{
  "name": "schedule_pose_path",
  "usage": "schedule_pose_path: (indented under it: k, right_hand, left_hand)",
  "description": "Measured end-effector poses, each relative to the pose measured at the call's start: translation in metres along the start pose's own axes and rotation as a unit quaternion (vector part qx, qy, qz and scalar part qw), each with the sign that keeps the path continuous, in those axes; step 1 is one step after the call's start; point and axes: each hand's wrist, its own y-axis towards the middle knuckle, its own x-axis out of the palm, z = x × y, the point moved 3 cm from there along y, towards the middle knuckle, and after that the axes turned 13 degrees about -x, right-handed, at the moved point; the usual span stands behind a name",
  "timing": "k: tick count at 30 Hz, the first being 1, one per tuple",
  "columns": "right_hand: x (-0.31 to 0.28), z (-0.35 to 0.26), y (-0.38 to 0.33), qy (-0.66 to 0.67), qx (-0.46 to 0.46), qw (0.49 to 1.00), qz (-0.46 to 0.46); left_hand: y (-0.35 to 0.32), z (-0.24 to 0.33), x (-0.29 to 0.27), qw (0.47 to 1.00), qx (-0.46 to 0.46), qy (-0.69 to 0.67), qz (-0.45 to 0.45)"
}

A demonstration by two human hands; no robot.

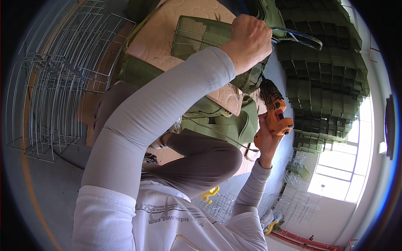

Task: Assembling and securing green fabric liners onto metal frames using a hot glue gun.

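Observation:
My left hand (pixel 251 39) is closed in a fist above a green fabric-covered panel (pixel 217 35); what its fingers hold is hidden. A blue-and-dark looped handle (pixel 303 37) juts out beside the fist, but I cannot tell whether it is in the grip. Lower and to the right, my right hand (pixel 270 140) is wrapped around an orange glue gun (pixel 278 117) with a blackened front end. The nozzle points up toward the near corner of a dark green fabric piece (pixel 251 79). A cord (pixel 222 136) trails leftward from near the gun's grip.
Tan board (pixel 167 25) lies under the green pieces. Wire frames (pixel 58 83) are stacked at the left. Many green fabric boxes (pixel 322 75) are piled at the right, before a bright window (pixel 339 167). Green sheets (pixel 234 125) lie by my bent knee (pixel 222 163).

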Motion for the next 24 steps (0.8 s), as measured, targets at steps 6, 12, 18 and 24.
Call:
schedule_pose_path:
  k: [6,12,18,24]
  right_hand:
    - [-0.006,-0.007,-0.01,-0.008,0.03,1.0,0.0]
    - [-0.01,-0.008,-0.016,-0.033,0.057,0.997,-0.041]
    - [-0.009,-0.013,-0.02,-0.028,0.068,0.997,-0.035]
    - [-0.012,-0.014,-0.024,-0.028,0.079,0.996,-0.04]
  left_hand:
    - [0.0,-0.001,0.002,1.0,0.005,-0.007,0.009]
    - [-0.003,0.0,0.001,1.0,0.012,-0.001,0.022]
    - [-0.006,0.0,0.003,0.999,0.02,-0.004,0.034]
    - [-0.006,0.002,0.003,0.999,0.02,-0.003,0.028]
